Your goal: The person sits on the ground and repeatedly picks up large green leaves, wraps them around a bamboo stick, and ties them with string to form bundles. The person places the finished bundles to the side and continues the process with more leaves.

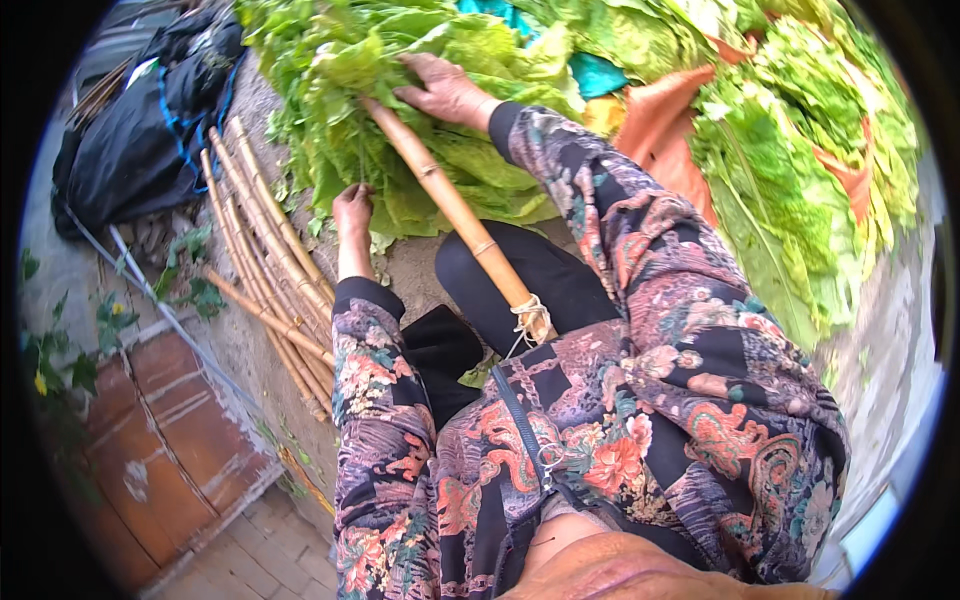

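Observation:
A bamboo pole (430, 178) slants from my lap up into a heap of large green leaves (300, 60). White string (530, 315) is wound round its near end. My right hand (445, 90) lies on the leaves just right of the pole's far end, thumb and fingers apart. Left of the pole, my left hand (353, 210) is closed in a pinch at the lower edge of the leaves. A thin strand seems to run up from its fingertips, but what it is I cannot make out. Leaves hide the pole's far tip.
Several bamboo poles (265, 240) lie on the ground to the left. Beyond them sits a black covered bundle (150, 130) with blue cord. More leaves (790, 170) and orange cloth (660, 130) are at the right. A rusty brown panel (160, 440) lies lower left.

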